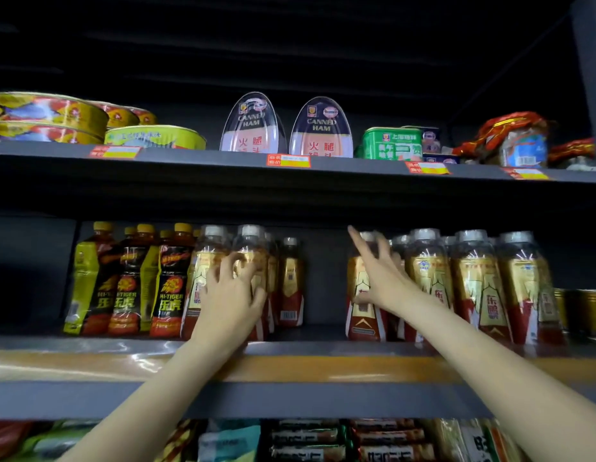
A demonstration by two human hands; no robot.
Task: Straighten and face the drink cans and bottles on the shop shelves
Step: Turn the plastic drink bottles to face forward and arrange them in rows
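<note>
Bottles (366,288) right of the shelf gap (323,281) could topple if the spread-fingered right hand (378,278) shoves them, while the left hand (231,288) clasps a bottle (253,261) left of it.

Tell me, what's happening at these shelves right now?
A person is tidying bottled drinks on the middle shelf of a shop rack. Their left hand curls its fingers around a gold-labelled bottle at the front of the left group. Their right hand reaches with spread fingers against the leftmost bottle of the right group. A gap separates the two groups, with one bottle set further back in it. Tinned foods sit on the shelf above.
</note>
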